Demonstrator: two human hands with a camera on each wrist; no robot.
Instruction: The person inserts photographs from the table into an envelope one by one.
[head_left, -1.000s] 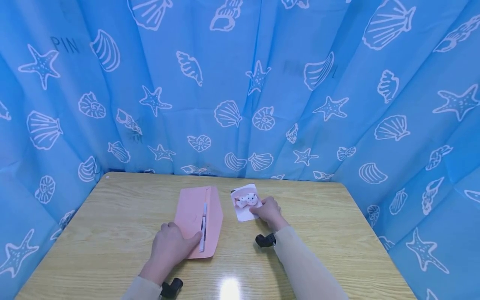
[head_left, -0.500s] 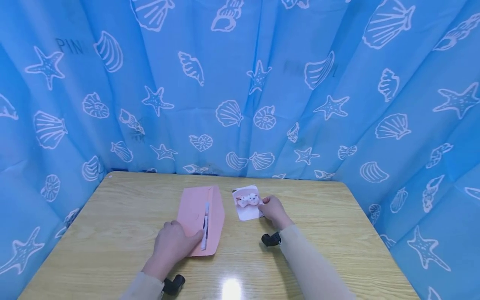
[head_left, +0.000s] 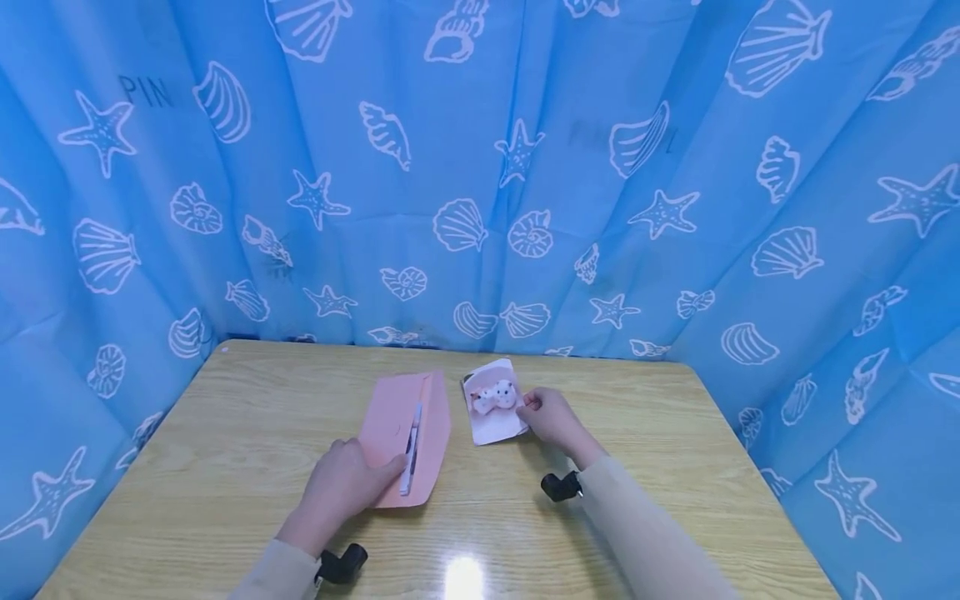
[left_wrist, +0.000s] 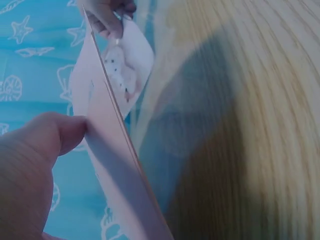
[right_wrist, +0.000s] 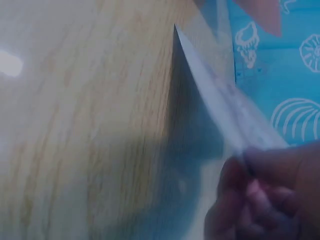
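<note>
In the head view my left hand (head_left: 341, 483) holds a pink envelope (head_left: 386, 412) by its near left side, thumb on top. Its flap stands open to the right, and the white edges of papers (head_left: 411, 450) show in the opening. My right hand (head_left: 557, 421) pinches the right edge of a picture card (head_left: 491, 429), printed with white spotted figures on a pale pink ground. A darker edge shows behind its left side. The right wrist view has the card (right_wrist: 212, 97) edge-on and tilted above the table, between thumb and curled fingers.
A light wood table (head_left: 637, 483) lies under both hands. Behind it hangs a blue curtain (head_left: 480, 167) with white shells and starfish, which also runs down both sides. Black wrist cameras (head_left: 561, 487) sit on both wrists.
My right hand has drawn back to the card's right edge and now pinches it there; the card is turned slightly. The envelope has shifted a little to the right with my left hand.
</note>
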